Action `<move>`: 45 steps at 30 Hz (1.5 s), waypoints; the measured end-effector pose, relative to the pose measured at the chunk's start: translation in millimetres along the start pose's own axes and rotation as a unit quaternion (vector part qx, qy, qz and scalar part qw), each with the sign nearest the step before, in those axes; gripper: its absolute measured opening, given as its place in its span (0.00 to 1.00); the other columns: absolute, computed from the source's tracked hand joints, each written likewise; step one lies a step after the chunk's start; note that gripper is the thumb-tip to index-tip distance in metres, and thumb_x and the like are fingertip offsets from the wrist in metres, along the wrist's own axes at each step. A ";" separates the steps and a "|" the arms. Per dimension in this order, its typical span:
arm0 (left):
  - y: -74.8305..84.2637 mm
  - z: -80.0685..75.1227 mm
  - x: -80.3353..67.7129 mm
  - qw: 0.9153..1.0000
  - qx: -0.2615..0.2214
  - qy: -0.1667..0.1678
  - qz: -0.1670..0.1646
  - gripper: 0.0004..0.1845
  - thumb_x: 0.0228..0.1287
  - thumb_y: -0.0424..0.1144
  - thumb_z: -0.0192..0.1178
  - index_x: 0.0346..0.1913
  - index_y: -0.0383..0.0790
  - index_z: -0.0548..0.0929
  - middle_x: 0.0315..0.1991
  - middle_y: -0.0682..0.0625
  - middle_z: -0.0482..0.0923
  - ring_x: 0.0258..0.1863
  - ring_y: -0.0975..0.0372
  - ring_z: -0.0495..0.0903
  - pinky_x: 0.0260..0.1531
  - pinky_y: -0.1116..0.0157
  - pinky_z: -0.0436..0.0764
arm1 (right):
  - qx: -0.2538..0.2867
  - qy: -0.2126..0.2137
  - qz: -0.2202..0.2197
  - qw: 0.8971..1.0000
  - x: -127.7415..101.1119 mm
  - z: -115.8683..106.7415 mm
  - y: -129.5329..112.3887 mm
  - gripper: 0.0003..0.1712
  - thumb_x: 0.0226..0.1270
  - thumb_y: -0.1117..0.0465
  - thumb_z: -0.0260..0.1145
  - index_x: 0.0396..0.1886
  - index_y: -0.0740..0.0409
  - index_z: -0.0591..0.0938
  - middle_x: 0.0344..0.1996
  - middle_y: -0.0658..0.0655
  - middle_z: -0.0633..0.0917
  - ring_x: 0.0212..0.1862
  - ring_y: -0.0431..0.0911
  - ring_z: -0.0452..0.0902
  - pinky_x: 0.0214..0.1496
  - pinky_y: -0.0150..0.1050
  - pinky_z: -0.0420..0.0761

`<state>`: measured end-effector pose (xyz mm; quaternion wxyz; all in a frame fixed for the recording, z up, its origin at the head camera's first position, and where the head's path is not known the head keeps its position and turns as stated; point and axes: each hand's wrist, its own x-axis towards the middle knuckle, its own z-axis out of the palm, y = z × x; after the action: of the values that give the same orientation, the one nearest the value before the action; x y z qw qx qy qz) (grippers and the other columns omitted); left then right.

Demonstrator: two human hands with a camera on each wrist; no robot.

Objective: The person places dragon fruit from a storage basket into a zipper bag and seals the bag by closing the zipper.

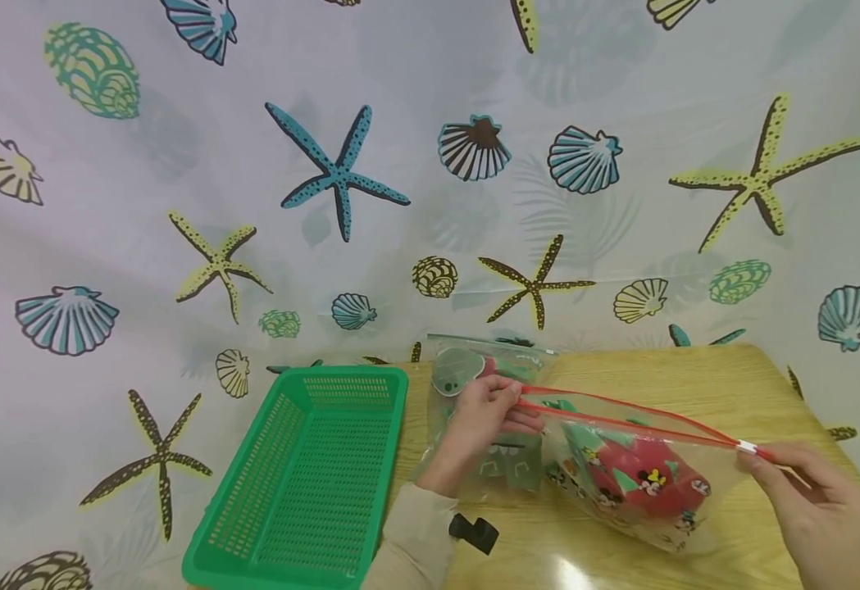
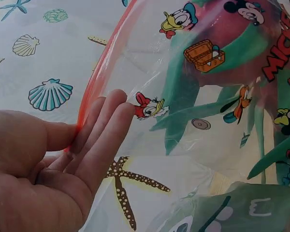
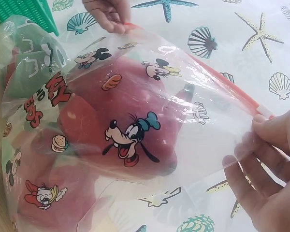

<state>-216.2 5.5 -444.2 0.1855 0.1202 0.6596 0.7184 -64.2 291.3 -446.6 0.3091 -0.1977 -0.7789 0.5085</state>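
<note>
Both hands pinched the zip bag [image 1: 621, 467] by its red seal, your left hand [image 1: 484, 410] and right hand [image 1: 821, 500] at opposite ends; it looked light, floppy and slippery.

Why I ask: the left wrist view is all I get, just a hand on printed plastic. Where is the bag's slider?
Observer: The white slider sits at the opposite end of the zip bag from the left hand, right at the fingertips of the right hand, whose grip pinches the bag's edge there.
Operator: What's beside the bag?
Observer: A green basket stands just left of the left hand.
Operator: Anything in it?
Observer: Nothing shows inside it in the head view.
</note>
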 end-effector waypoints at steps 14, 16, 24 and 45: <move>-1.1 -15.1 -3.8 0.957 0.280 0.024 0.073 0.09 0.67 0.38 0.64 0.47 0.41 0.85 0.33 0.47 0.82 0.26 0.55 0.83 0.31 0.65 0.85 | 0.005 -0.074 -0.003 0.997 2.7 -1.5 4.3 0.12 0.66 0.66 0.67 0.46 0.70 0.83 0.31 0.40 0.86 0.35 0.27 0.84 0.42 0.15 0.78; 1.3 -13.2 -5.3 0.927 0.361 0.049 0.094 0.10 0.67 0.38 0.64 0.49 0.44 0.85 0.36 0.46 0.79 0.29 0.60 0.77 0.31 0.67 0.79 | 0.007 -0.071 -0.004 0.997 1.5 0.9 1.4 0.11 0.66 0.67 0.67 0.45 0.70 0.83 0.31 0.39 0.86 0.36 0.27 0.84 0.42 0.16 0.78; 14.6 8.4 -17.0 0.874 0.463 0.075 0.123 0.28 0.60 0.20 0.49 0.61 0.47 0.77 0.59 0.43 0.69 0.59 0.50 0.69 0.49 0.58 0.73 | 0.005 -0.066 0.001 0.998 2.2 5.8 -5.1 0.09 0.65 0.68 0.68 0.42 0.69 0.83 0.29 0.37 0.87 0.35 0.28 0.84 0.41 0.16 0.78; 30.9 111.4 -19.7 0.712 0.587 0.011 0.387 0.14 0.74 0.49 0.55 0.57 0.54 0.81 0.52 0.60 0.80 0.55 0.69 0.76 0.63 0.76 0.69 | 0.032 -0.087 -0.066 0.994 -2.4 16.4 -12.5 0.07 0.64 0.72 0.67 0.41 0.71 0.83 0.32 0.41 0.85 0.36 0.29 0.86 0.41 0.20 0.81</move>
<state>-155.3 95.9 -400.8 -0.2232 0.4417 0.8462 0.1974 -73.5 273.8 -440.6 0.2795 -0.0914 -0.7972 0.5273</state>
